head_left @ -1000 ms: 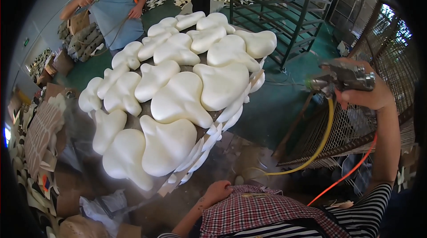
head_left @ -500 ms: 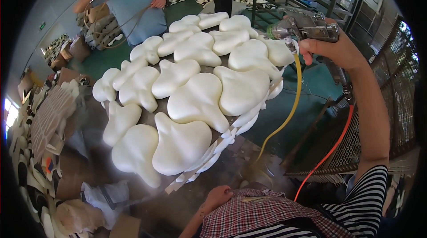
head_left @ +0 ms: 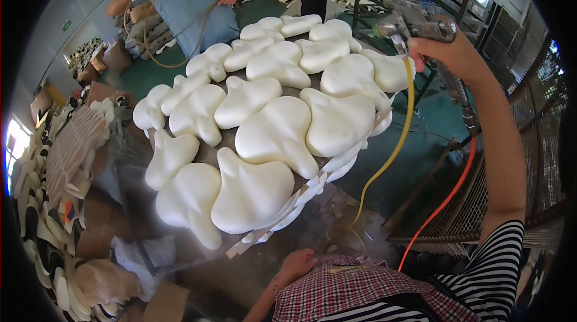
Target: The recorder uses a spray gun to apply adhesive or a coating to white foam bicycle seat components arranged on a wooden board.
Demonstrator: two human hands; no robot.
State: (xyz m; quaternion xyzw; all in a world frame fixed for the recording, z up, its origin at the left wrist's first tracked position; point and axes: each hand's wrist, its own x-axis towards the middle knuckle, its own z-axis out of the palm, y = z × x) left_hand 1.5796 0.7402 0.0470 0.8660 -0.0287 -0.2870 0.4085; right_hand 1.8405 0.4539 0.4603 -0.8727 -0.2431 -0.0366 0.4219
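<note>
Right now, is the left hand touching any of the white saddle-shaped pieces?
Apart: the head view shows the left hand beside the checked apron, with a visible gap to the white saddle-shaped pieces.

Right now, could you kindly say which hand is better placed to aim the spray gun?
The right hand, probably: it holds the spray gun up, while the left hand sits low by the checked apron.

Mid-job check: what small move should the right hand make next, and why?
Probably ease the spray gun leftward over the white pieces: the right hand holds it toward their far right side, nozzle facing left, and the yellow hose hangs in a loose curve.
</note>
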